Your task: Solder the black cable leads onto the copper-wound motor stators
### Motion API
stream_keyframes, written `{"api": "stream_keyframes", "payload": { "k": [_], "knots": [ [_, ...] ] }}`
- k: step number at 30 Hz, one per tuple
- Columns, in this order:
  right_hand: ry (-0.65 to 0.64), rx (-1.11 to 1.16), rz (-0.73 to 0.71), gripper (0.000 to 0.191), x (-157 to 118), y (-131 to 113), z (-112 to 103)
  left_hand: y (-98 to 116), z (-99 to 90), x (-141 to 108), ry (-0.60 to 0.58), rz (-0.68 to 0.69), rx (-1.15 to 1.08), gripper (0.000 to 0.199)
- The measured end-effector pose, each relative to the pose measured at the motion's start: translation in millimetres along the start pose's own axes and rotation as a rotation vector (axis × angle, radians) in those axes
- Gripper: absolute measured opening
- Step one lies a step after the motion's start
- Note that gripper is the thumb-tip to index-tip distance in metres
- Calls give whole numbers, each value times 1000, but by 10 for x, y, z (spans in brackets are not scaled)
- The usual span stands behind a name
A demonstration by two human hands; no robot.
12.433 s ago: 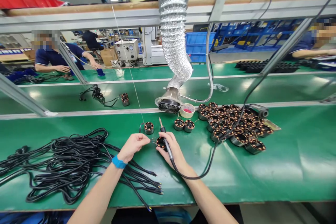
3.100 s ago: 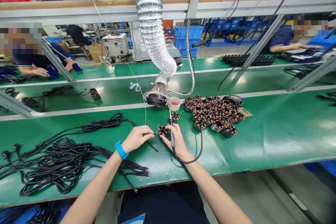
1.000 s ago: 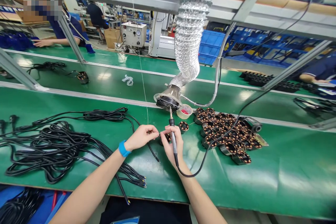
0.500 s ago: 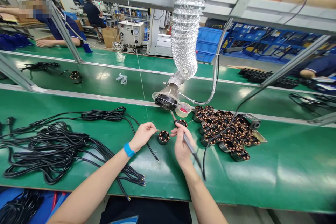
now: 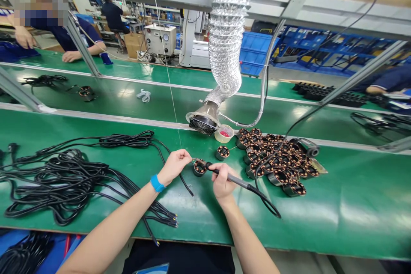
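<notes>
My left hand [image 5: 176, 163], with a blue band at the wrist, pinches a thin wire at the edge of a motor stator [image 5: 199, 168] with copper windings. Whether this wire belongs to the stator or is the thin strand [image 5: 173, 102] hanging from above, I cannot tell. In my right hand [image 5: 222, 182] is a soldering iron [image 5: 236, 180], gripped like a pen. Its tip points left over the stator's top and lies close to my left fingertips. A second stator [image 5: 222, 152] stands just behind, to the right.
Many stators [image 5: 272, 154] cluster on the right of the green bench [image 5: 353, 205]. Black cables [image 5: 70, 180] lie coiled at left. A fume extraction hose [image 5: 226, 34] hangs over a small cup [image 5: 224, 134] with something red inside. Other people sit across the benches.
My right hand has swung the soldering iron from the second stator to the near one, its tip now by my left fingers. My left hand has stayed in place.
</notes>
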State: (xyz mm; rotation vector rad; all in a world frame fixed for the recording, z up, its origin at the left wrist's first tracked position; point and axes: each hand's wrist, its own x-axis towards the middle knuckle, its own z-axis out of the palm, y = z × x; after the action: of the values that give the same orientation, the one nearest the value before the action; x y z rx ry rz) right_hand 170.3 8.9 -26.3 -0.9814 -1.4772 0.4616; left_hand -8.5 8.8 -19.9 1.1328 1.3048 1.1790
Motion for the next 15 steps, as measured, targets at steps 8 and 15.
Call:
{"api": "stream_keyframes", "payload": {
  "k": [8,15],
  "knots": [
    [-38,-2,30,48,-11,23,13,-6,-1,-9,-3,1,-8,17],
    [78,88,146,52,7,-19,14,14,1,-12,-12,-7,-18,19]
  ]
}}
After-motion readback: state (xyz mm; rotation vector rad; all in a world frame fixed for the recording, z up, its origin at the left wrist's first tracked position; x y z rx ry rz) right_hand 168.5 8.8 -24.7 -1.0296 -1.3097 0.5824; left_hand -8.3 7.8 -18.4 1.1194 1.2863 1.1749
